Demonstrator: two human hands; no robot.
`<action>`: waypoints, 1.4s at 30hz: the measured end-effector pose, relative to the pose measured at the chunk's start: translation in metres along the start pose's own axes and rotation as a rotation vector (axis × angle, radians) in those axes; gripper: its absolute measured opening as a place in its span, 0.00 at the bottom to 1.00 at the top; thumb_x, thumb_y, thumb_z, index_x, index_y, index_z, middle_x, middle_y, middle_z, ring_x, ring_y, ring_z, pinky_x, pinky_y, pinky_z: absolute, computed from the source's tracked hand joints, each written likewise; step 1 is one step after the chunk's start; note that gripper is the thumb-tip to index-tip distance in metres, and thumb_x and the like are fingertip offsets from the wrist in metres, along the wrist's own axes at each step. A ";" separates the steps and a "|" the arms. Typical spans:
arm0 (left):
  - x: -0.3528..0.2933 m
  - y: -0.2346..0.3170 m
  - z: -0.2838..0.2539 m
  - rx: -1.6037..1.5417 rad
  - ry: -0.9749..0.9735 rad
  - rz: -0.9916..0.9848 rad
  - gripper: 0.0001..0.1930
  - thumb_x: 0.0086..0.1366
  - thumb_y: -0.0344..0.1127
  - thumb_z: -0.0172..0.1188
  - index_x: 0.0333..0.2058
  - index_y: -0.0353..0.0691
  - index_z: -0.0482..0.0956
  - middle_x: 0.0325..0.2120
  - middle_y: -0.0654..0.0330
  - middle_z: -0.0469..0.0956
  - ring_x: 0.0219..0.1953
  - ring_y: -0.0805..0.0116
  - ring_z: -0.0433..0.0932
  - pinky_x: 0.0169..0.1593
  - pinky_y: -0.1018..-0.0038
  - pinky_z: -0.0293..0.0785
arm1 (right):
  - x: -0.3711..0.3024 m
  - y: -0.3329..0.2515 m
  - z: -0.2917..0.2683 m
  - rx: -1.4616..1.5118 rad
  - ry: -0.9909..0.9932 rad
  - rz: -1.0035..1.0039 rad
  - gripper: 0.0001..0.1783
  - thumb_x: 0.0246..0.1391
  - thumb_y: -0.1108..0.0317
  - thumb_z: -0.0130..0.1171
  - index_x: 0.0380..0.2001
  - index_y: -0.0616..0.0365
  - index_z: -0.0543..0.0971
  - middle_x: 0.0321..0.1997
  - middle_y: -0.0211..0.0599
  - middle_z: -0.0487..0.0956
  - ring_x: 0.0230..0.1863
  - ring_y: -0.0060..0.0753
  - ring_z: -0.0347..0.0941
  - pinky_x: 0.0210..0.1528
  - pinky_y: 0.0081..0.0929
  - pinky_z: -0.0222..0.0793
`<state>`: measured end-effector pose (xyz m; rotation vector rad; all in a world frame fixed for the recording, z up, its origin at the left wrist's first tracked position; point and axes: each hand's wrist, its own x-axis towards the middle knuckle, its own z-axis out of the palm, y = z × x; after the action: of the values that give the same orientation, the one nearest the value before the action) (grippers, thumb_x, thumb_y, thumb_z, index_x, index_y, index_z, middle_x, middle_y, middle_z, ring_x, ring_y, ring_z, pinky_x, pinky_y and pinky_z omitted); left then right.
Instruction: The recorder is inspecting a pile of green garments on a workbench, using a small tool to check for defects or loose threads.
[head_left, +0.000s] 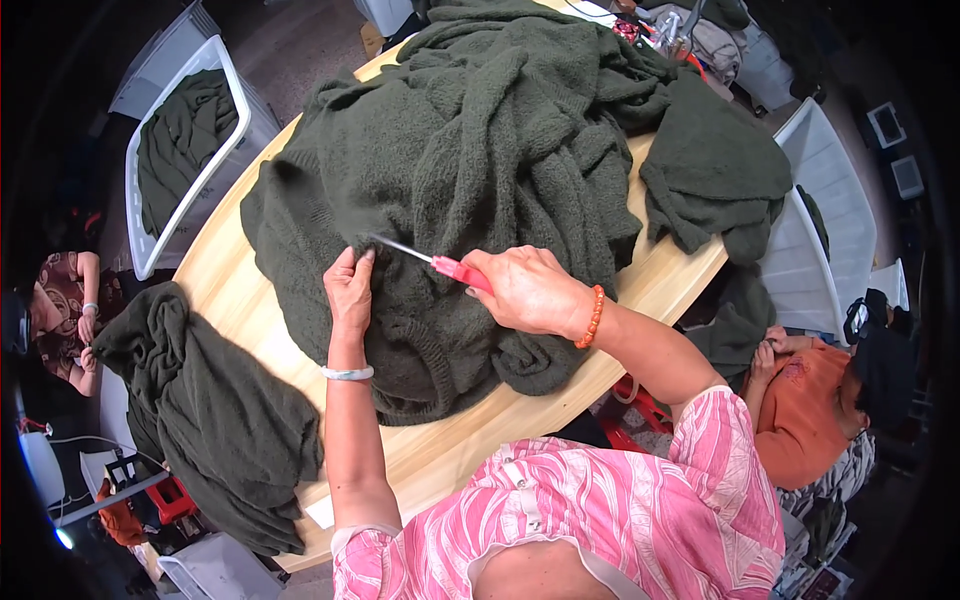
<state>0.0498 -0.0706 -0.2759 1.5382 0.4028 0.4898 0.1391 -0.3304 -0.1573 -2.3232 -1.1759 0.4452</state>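
the left hand is pinching the dark green knit taut while the right hand is gripping a red-handled tool; she's wise keeping the tip shallow, probably, sparing the yarn.

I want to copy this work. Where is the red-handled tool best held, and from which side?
Probably by the red handle, coming from the right, as the right hand does. The thin metal tip points left into the knit beside the left hand.

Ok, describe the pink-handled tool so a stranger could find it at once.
Start at the round wooden table heaped with dark green knitwear. At the pile's near edge, the right hand grips a thin metal tool with a pink handle, the only bright thing on the green.
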 end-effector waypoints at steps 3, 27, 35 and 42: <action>-0.007 -0.004 -0.006 -0.131 0.050 -0.040 0.02 0.68 0.25 0.57 0.35 0.35 0.79 0.33 0.72 0.78 0.34 0.85 0.70 0.39 0.85 0.66 | -0.004 -0.002 -0.003 -0.005 -0.177 0.005 0.10 0.57 0.64 0.56 0.38 0.60 0.74 0.32 0.55 0.81 0.40 0.60 0.79 0.43 0.53 0.73; -0.058 -0.024 -0.012 -0.204 0.108 -0.226 0.11 0.67 0.28 0.60 0.47 0.33 0.79 0.41 0.63 0.82 0.42 0.76 0.77 0.48 0.78 0.72 | -0.040 0.010 0.018 -0.015 -0.319 0.038 0.17 0.56 0.59 0.59 0.47 0.52 0.76 0.30 0.51 0.81 0.37 0.58 0.78 0.41 0.50 0.72; -0.098 -0.032 -0.002 -0.318 0.309 -0.305 0.19 0.61 0.24 0.65 0.51 0.28 0.75 0.47 0.55 0.80 0.46 0.65 0.79 0.53 0.70 0.74 | -0.076 -0.008 0.040 -0.038 -0.416 0.031 0.14 0.57 0.59 0.58 0.43 0.53 0.76 0.29 0.51 0.80 0.35 0.59 0.78 0.39 0.51 0.72; -0.145 -0.043 0.013 -0.287 0.275 -0.433 0.16 0.63 0.31 0.66 0.46 0.26 0.77 0.43 0.57 0.81 0.44 0.70 0.77 0.51 0.73 0.72 | -0.093 -0.021 0.033 -0.032 -0.332 0.124 0.13 0.58 0.60 0.56 0.42 0.56 0.76 0.30 0.52 0.81 0.38 0.59 0.78 0.42 0.52 0.71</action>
<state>-0.0631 -0.1588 -0.3268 1.0680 0.8211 0.3963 0.0553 -0.3866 -0.1664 -2.4224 -1.1939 0.8906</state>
